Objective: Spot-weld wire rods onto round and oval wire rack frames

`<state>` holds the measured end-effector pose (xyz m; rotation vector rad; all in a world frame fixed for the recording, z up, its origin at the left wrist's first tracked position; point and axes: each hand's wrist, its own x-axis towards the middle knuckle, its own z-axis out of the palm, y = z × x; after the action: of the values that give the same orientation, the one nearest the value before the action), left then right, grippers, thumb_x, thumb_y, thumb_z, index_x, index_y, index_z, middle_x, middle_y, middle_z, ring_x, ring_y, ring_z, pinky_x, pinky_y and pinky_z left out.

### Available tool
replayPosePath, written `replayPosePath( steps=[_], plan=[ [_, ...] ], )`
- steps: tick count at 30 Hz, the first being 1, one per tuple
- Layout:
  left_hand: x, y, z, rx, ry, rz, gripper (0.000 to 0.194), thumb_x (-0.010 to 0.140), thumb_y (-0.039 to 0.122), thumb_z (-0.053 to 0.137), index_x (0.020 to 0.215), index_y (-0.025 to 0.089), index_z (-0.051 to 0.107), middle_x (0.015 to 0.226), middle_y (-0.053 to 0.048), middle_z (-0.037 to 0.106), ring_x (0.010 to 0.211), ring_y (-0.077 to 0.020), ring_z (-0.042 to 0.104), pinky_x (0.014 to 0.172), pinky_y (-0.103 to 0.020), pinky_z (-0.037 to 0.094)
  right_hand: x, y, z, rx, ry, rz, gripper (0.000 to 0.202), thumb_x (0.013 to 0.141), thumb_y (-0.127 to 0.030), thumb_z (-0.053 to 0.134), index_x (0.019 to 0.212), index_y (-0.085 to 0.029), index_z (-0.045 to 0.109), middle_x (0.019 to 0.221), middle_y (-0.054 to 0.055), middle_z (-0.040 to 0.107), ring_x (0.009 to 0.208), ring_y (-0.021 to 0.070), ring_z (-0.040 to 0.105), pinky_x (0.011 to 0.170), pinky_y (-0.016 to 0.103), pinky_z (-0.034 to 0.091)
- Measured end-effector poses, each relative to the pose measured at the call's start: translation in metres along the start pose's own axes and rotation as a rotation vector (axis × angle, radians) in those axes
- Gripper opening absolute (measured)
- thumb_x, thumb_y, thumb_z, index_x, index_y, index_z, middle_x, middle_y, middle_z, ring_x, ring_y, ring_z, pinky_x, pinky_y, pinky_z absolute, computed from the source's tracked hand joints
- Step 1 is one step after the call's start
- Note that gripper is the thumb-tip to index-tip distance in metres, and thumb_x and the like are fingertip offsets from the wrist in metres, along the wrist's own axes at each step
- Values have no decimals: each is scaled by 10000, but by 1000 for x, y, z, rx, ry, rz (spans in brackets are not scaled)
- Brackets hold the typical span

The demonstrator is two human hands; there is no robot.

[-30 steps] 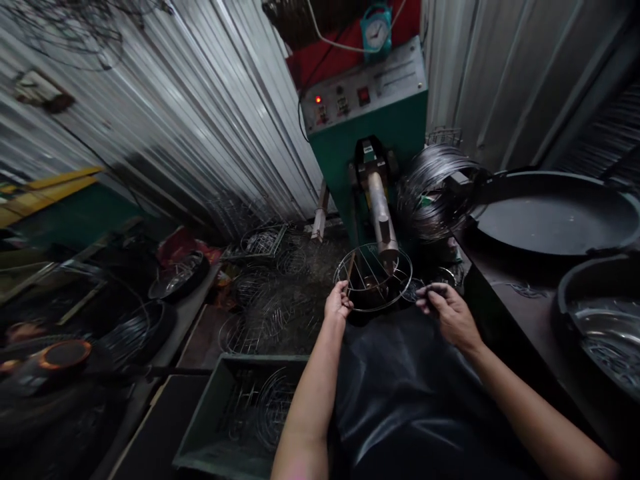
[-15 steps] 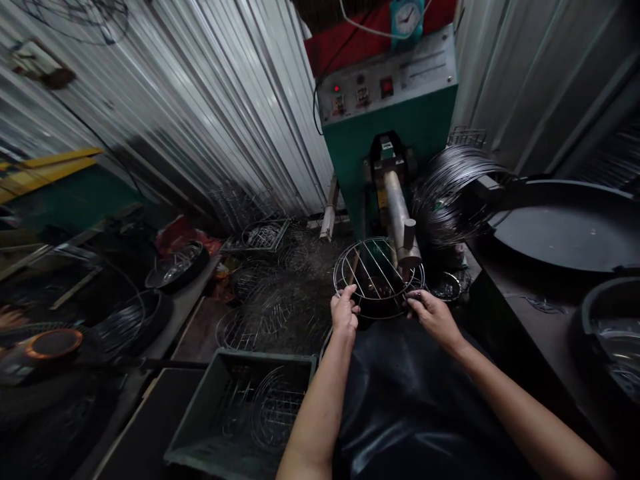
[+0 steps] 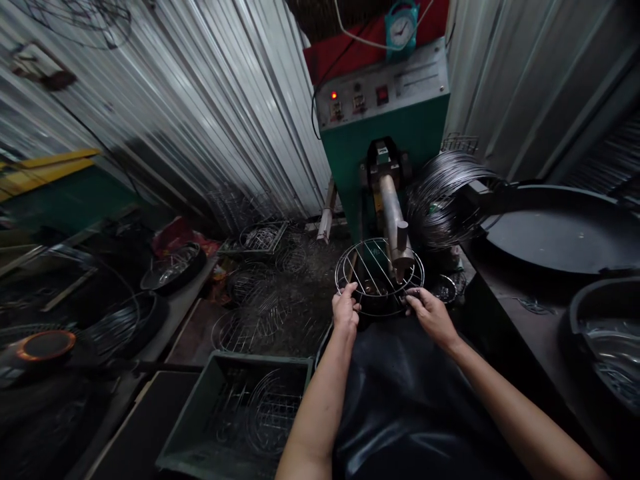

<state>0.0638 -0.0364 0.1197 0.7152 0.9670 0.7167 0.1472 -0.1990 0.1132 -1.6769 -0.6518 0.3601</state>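
A round wire rack with parallel bars across its ring is held in front of the green machine. My left hand grips its near left rim, thumb on top. On the near right, my right hand pinches the rack's edge with thumb and fingers; whether a small piece is also in that pinch cannot be made out. The machine's metal arm reaches over the right part of the rack, its tip close to the rim. Contact between tip and wire is too dark to tell.
A green crate with wire racks stands at lower left. Wire pieces lie on the dark floor. To the right are a wire coil, a large shallow pan and a black basin. A clock hangs on the machine.
The view has shifted slightly, so the machine sits a little lower and further left. The rack has moved slightly relative to the arm tip; both hands keep their hold. The red lamp looks brighter.
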Motion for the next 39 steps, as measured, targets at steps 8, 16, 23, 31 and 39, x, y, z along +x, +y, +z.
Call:
replayPosePath(
  steps=[8,16,23,31,39],
  plan=[
    [10,0,1,6,4,-17,377,499,248,740,607,183,385,462,121,297,333,-1,230,334,-167,183,8,3,0,-9,1,-15,266,802,-444,498,845,-189,559,705,20,632,534,130,562,580,267,457],
    [6,-1,2,41,43,-64,367,530,261,753,573,172,400,458,110,298,340,-2,225,343,-173,207,8,0,0,111,30,54,309,772,-479,544,847,-182,585,721,28,641,542,130,582,547,260,480],
    [18,26,-11,254,-69,-324,396,595,449,738,708,153,501,619,20,518,485,-86,503,510,-275,462,-47,63,-70,14,76,400,315,746,-341,523,965,-133,614,643,19,594,491,110,525,461,221,433],
    [22,16,-6,162,-70,-263,253,602,160,736,637,146,486,499,83,368,410,-45,377,547,-324,515,-89,117,-89,-112,35,549,458,712,-315,466,1089,-103,617,606,22,605,488,133,527,474,243,426],
    [15,25,-20,271,-111,-314,336,644,396,717,815,152,561,703,-21,522,618,-137,550,698,-472,506,-98,109,-92,-148,89,402,370,605,-446,555,879,-227,671,592,6,637,465,177,539,522,320,458]
  ],
)
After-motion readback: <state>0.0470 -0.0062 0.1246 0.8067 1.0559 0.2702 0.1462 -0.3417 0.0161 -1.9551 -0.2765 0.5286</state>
